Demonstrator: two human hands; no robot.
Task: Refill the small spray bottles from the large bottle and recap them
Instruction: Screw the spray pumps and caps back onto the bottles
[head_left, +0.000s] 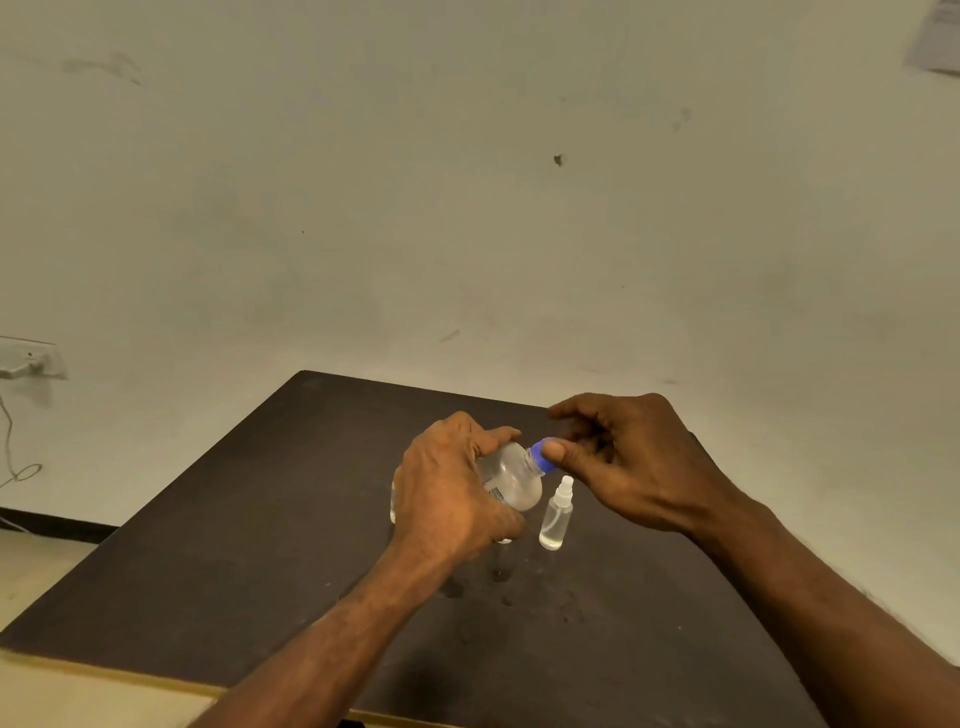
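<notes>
Forearms reach in from the bench's (218, 545) near edge and meet over its middle, toward the far edge. In the head view, the left hand (452, 488) comes up from the near side, knuckles toward the camera, its grip wrapped round the body of the large bottle (511, 480), which it holds tilted, neck pointing right and slightly up. The right hand (639, 467) comes in from the right, wrist bent, with its thumb and curled fingers pinching the blue cap (544, 453) on the bottle's neck; the remaining fingers arch loosely above. The large bottle is clear, holds clear liquid and has a printed label partly hidden under the left fingers. One small spray bottle (557, 514) stands upright on the bench just right of the large bottle, under the right thumb, capped with a white sprayer and partly filled. Wet spots (498, 577) mark the dark bench surface just nearer the camera.
</notes>
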